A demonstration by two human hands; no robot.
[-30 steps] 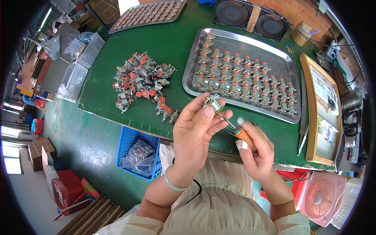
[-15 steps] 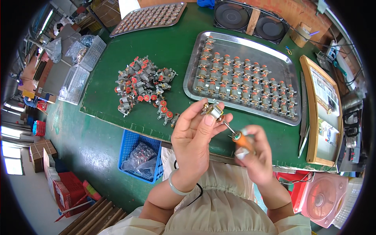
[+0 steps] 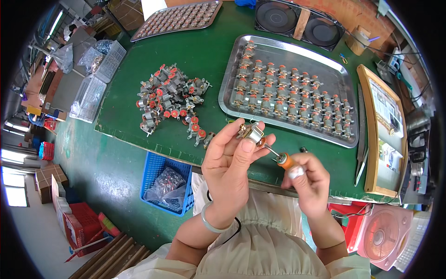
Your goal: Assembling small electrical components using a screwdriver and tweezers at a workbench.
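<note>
While the left hand [image 3: 227,169] holds a small metal-cased component [image 3: 254,133] above the near edge of the green workbench [image 3: 200,53], the right hand [image 3: 310,183] grips an orange-handled screwdriver [image 3: 287,162]. The left thumb and fingers are closed around the component's silvery body, leaving its brass-coloured parts partly exposed. The right fingers curl about the handle, closed on it, with a white wrapping [image 3: 296,172] on the thumb. The screwdriver's thin shank slants up to the component's lower end; whether its tip sits in a screw is too small to tell. A pale bracelet [image 3: 213,224] circles the left wrist.

Just beyond the hands lies a metal tray [image 3: 297,53], with similar red-topped components [image 3: 278,95] standing in rows and bare metal along its far side. Left of it, more of them form a loose heap [image 3: 162,97], a few trailing toward the left hand. A 2nd tray [image 3: 173,34], filled with small parts, rests at the far left of the bench. To the right lie metal tweezers [image 3: 360,166] and a wood-framed panel [image 3: 370,139]. Below the bench, a blue plastic basket [image 3: 162,207] holds a bagged load [image 3: 168,181].
</note>
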